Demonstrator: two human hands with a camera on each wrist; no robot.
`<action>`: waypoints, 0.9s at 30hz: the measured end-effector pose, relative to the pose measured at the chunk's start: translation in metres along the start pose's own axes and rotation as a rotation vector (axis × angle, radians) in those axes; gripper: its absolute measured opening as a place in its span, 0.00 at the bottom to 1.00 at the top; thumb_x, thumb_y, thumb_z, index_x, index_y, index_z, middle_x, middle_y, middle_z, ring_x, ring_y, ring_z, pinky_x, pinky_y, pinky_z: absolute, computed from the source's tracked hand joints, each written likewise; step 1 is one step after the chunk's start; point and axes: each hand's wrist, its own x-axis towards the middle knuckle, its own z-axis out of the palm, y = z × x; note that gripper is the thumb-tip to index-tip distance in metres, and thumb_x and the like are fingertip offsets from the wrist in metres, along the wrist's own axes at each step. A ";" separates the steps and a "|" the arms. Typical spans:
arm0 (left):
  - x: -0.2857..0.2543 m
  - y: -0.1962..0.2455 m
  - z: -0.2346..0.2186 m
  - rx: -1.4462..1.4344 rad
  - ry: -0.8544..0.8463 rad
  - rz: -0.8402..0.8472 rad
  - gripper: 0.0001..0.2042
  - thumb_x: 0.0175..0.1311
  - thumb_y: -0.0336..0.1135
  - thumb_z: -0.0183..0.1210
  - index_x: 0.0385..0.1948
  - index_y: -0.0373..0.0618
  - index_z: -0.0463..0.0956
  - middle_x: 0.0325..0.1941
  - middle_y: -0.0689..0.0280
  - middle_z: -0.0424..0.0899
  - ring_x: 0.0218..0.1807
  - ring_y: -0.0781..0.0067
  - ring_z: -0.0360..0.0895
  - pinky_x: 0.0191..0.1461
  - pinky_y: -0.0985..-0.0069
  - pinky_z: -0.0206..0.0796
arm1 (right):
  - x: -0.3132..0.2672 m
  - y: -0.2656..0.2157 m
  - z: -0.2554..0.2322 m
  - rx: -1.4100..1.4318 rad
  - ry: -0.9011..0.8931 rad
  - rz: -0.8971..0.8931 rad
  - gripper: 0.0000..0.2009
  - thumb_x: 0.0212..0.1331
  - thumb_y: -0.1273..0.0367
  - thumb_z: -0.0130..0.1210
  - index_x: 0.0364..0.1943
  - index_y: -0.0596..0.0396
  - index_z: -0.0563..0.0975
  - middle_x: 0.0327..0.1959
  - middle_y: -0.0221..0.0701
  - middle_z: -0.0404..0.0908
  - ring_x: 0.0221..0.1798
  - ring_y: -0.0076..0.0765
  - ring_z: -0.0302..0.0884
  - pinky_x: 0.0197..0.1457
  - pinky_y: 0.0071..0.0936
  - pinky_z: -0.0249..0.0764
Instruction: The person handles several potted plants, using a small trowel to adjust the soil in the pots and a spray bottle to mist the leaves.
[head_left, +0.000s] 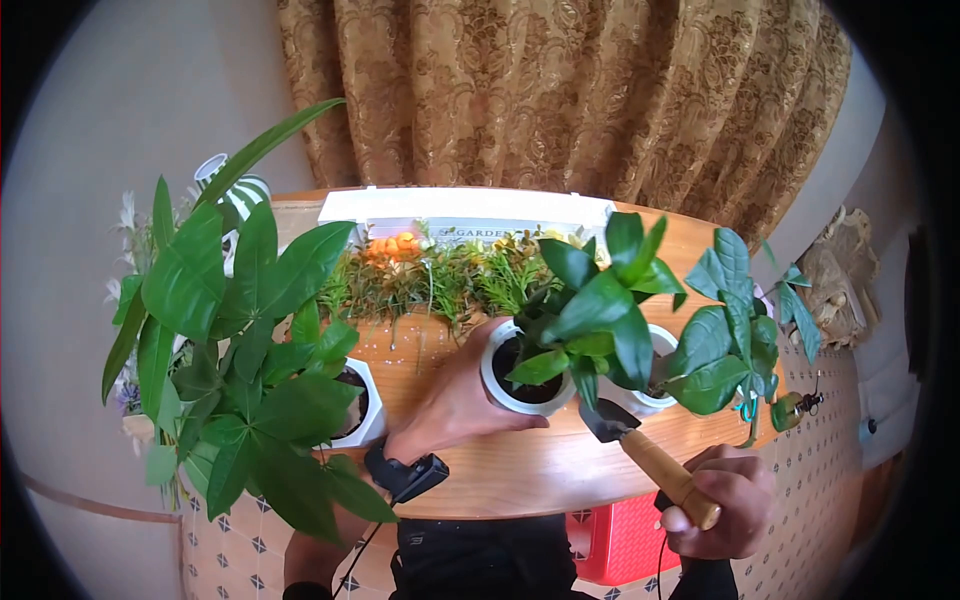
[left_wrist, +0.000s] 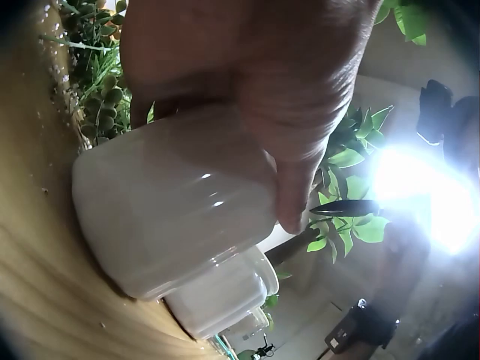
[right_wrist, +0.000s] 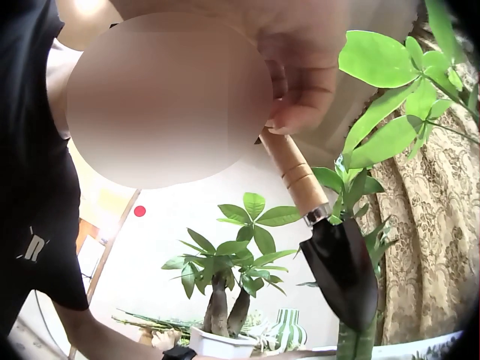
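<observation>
The left hand (head_left: 455, 400) grips a round white pot (head_left: 533, 405) from its left side, fingers and thumb around it; in the left wrist view the hand (left_wrist: 247, 82) lies over the pot's wall (left_wrist: 165, 202). Dark soil and a leafy green plant (head_left: 600, 310) are in that pot. The right hand (head_left: 722, 500) holds a small trowel by its wooden handle (head_left: 665, 475), the dark blade (head_left: 605, 420) beside the pot's lower right rim. In the right wrist view the blade (right_wrist: 341, 270) points downward below the hand (right_wrist: 300, 75).
A large plant in a white angular pot (head_left: 365, 405) stands at left. Another white pot (head_left: 655, 370) with a plant (head_left: 725, 350) is at right. Behind are artificial greenery (head_left: 470, 275), a white planter box (head_left: 460, 208) and a striped vase (head_left: 245, 195). A red stool (head_left: 625, 545) is below the table.
</observation>
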 end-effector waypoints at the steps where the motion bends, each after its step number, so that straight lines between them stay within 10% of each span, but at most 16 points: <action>1: 0.005 -0.004 0.001 -0.100 -0.011 0.041 0.46 0.35 0.34 0.83 0.63 0.39 0.67 0.58 0.54 0.80 0.61 0.54 0.79 0.65 0.63 0.70 | 0.006 0.001 0.000 -0.006 -0.054 -0.027 0.25 0.57 0.57 0.74 0.45 0.62 0.75 0.29 0.37 0.74 0.21 0.33 0.77 0.23 0.30 0.76; 6: 0.003 0.023 -0.001 -0.084 0.100 0.074 0.33 0.35 0.32 0.82 0.48 0.36 0.76 0.43 0.53 0.85 0.46 0.53 0.83 0.55 0.64 0.73 | 0.041 0.004 -0.007 -0.091 -0.364 -0.107 0.25 0.47 0.58 0.80 0.36 0.64 0.79 0.28 0.36 0.77 0.22 0.34 0.80 0.22 0.29 0.75; 15: -0.010 -0.020 0.010 -0.154 0.053 -0.025 0.61 0.34 0.40 0.87 0.73 0.35 0.53 0.69 0.53 0.71 0.71 0.59 0.70 0.75 0.63 0.62 | 0.077 0.005 0.005 -0.077 -0.291 -0.307 0.23 0.51 0.59 0.78 0.37 0.65 0.79 0.19 0.33 0.79 0.18 0.30 0.79 0.16 0.26 0.72; 27: -0.010 -0.016 0.002 -0.255 -0.014 -0.048 0.58 0.38 0.37 0.85 0.74 0.38 0.54 0.69 0.54 0.71 0.71 0.61 0.69 0.75 0.63 0.61 | 0.081 0.007 0.009 -0.170 -0.288 -0.202 0.22 0.50 0.59 0.78 0.35 0.63 0.79 0.17 0.34 0.81 0.16 0.26 0.79 0.16 0.22 0.72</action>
